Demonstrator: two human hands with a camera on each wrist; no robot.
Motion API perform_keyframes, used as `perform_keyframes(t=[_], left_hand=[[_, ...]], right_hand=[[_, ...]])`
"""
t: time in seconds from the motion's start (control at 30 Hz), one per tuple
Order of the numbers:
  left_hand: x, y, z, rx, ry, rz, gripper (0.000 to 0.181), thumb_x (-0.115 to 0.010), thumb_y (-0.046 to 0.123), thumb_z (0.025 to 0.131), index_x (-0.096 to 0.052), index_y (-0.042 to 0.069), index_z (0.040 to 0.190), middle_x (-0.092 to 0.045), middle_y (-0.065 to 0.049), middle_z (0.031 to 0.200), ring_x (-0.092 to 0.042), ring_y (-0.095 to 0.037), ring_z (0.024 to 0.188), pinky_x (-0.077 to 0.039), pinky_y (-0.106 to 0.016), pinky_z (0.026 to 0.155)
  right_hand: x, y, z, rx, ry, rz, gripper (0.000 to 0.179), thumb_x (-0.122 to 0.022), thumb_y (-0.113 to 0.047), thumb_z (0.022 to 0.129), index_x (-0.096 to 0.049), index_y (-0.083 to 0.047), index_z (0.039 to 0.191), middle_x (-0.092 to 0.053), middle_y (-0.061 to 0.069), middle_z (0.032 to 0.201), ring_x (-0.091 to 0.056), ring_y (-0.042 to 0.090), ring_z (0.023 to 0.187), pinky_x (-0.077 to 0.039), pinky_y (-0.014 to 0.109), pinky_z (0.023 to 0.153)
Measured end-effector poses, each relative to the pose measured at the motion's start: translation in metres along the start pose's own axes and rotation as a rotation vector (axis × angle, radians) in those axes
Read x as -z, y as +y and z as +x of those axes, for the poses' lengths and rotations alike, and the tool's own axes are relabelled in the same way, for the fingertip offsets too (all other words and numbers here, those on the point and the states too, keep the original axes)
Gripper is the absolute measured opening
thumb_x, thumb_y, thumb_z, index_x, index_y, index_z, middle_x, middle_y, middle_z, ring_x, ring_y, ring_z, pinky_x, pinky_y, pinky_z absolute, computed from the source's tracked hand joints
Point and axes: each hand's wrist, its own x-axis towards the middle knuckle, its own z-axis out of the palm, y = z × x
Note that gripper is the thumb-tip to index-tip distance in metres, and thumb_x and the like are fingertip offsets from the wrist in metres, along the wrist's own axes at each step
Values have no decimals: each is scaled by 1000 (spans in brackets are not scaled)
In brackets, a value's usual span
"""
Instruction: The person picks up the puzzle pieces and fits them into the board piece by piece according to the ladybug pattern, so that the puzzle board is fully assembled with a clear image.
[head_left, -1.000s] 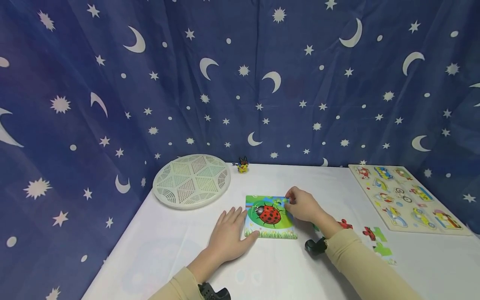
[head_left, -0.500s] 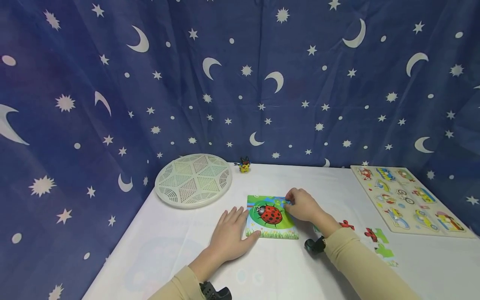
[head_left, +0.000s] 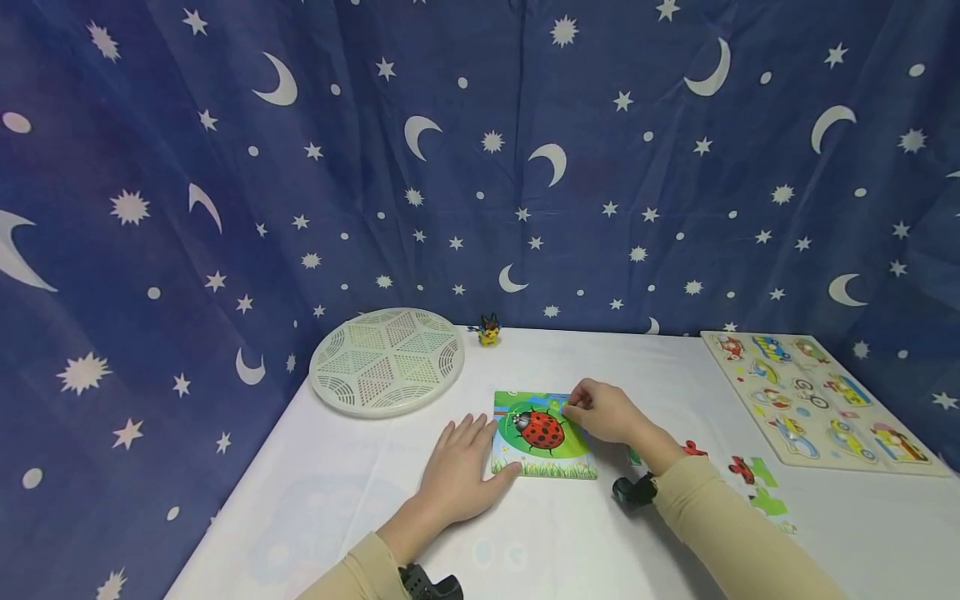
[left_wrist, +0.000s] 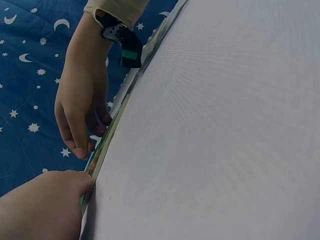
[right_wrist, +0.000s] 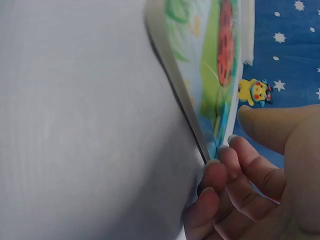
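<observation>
In the head view, a square ladybug puzzle (head_left: 542, 432) in a flat, bright green tray lies on a white cloth (head_left: 337, 533), between the person's two hands. The left hand (head_left: 459, 468) lies at its left side, fingers straight and slightly spread, grasping nothing; the thumb reaches the lower left edge. The right hand (head_left: 606, 412) is at the upper right corner, fingers bent and thumb close to them; whether they pinch a piece cannot be told. Loose red and green jigsaw pieces (head_left: 767, 502) lie to the right, partly behind the beige right sleeve (head_left: 738, 521). Farther back are a pale round perforated board (head_left: 412, 367), a small yellow figurine (head_left: 489, 332) and a wooden picture board (head_left: 821, 421), before a blue curtain (head_left: 375, 183) with white moons and stars.

In the left wrist view, the puzzle shows nearly edge-on, with the left hand against its near end and the right hand's bent fingers beside it farther along.

In the right wrist view, the right hand's fingertips (right_wrist: 215, 174) are at the puzzle's corner, the thumb apart from them.
</observation>
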Motion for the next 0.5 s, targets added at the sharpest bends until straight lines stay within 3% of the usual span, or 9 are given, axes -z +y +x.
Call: perform_keyframes(t=[0.5], left_hand=[[0, 0, 0, 1, 0, 2, 83, -55, 66, 95, -50, 4, 151, -46, -17, 155, -35, -37, 147, -19, -55, 122]], right_hand=[[18, 20, -23, -15, -25, 0, 19, -70, -23, 97, -64, -6, 105, -61, 3, 92, -57, 17, 72, -50, 33, 63]])
